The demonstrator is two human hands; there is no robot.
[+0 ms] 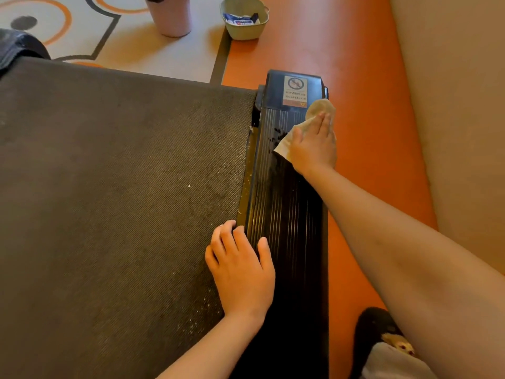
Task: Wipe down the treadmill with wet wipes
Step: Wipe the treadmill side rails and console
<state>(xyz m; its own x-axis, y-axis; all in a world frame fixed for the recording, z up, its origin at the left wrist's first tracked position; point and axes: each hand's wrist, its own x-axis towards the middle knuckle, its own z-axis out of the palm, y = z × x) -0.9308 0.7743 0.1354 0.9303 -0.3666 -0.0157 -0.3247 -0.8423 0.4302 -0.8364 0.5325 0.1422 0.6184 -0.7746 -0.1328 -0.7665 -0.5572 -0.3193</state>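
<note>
The treadmill fills the left and middle of the head view: a dusty dark belt (117, 187) and, along its right side, a black ribbed side rail (284, 209) ending in a cap with a warning sticker (295, 90). My right hand (314, 144) lies flat, fingers straight, pressing a soiled wet wipe (319, 108) onto the rail's far end just below the sticker. My left hand (241, 269) rests on the seam between belt and rail nearer to me, fingers spread and slightly bent, holding nothing.
A green tub (244, 19) holding a wipes pack stands on the floor beyond the treadmill, beside a pale pink pot (170, 16) on a patterned rug. Orange floor runs along the right of the rail, a beige wall beyond. A dark slipper (374, 332) sits at bottom right.
</note>
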